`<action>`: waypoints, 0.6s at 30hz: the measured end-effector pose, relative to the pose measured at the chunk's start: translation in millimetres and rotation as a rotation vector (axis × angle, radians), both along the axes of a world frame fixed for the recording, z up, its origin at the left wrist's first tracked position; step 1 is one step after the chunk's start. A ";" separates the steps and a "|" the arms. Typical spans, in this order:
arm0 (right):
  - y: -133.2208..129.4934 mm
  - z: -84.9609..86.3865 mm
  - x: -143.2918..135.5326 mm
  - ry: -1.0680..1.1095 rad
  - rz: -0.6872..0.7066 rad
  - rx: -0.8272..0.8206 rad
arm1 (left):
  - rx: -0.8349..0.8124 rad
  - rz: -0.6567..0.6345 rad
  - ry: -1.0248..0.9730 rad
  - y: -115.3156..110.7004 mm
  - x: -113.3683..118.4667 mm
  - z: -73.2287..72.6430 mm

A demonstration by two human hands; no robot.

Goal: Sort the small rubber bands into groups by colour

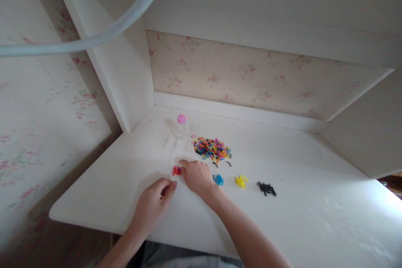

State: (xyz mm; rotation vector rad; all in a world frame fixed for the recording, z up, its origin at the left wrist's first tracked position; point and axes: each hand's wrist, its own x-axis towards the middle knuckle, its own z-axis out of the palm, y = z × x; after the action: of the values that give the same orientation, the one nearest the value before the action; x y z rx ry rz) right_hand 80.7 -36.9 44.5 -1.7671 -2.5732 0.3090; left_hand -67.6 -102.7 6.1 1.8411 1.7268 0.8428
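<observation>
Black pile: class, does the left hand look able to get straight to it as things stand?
Probably not directly: the right forearm crosses between the left hand and the black pile, so it would likely have to reach over.

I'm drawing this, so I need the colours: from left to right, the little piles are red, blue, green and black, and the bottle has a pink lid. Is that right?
The third pile isn't green but yellow, as the head view shows. The red pile, blue pile, black pile and pink lid are as you said.
</observation>
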 end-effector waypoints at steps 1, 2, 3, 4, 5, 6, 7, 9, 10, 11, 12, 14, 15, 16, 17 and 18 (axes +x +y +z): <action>0.0 0.5 0.1 -0.001 0.018 0.008 | -0.004 -0.003 0.002 0.1 0.0 0.0; 0.1 0.7 0.2 -0.004 0.039 0.018 | -0.006 -0.008 0.004 0.2 0.0 0.1; 0.2 0.5 0.3 -0.009 0.061 0.027 | -0.007 -0.010 0.007 0.1 0.0 0.2; 0.5 0.0 0.5 -0.015 0.078 0.035 | -0.008 -0.011 0.012 0.0 0.0 0.3; 0.7 -0.7 0.7 -0.020 0.089 0.040 | -0.009 -0.011 0.016 -0.3 0.0 0.4; 1.0 -1.5 1.0 -0.025 0.090 0.042 | -0.010 -0.010 0.019 -0.6 0.0 0.5; 1.1 -2.2 1.4 -0.029 0.084 0.040 | -0.012 -0.009 0.022 -0.8 0.0 0.6; 1.2 -3.2 2.3 -0.034 0.068 0.030 | -0.012 -0.007 0.021 -1.2 0.0 0.6; 1.1 -3.3 2.8 -0.036 0.065 0.022 | -0.010 -0.006 0.020 -1.3 -0.1 0.6; 0.9 -3.3 3.3 -0.037 0.068 0.015 | -0.008 -0.005 0.019 -1.3 -0.1 0.6; 0.7 -3.1 3.8 -0.036 0.075 0.011 | -0.003 -0.004 0.019 -1.4 0.0 0.7; 0.2 -2.6 4.4 -0.035 0.098 0.010 | 0.009 -0.004 0.022 -1.4 0.1 1.1; -0.1 -2.4 4.6 -0.035 0.106 0.013 | 0.013 -0.006 0.024 -1.3 0.2 1.5; -0.5 -2.3 4.7 -0.035 0.109 0.019 | 0.017 -0.008 0.027 -1.2 0.2 1.8; -0.8 -2.3 4.7 -0.032 0.108 0.027 | 0.021 -0.008 0.029 -1.1 0.3 2.1; -1.1 -2.4 4.9 -0.028 0.103 0.034 | 0.025 -0.008 0.031 -0.9 0.3 2.4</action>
State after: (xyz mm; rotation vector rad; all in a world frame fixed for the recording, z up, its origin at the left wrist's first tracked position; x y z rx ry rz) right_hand 85.6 -37.9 42.1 -1.6438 -2.6766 0.2412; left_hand -67.3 -103.6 8.5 1.8862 1.7339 0.8403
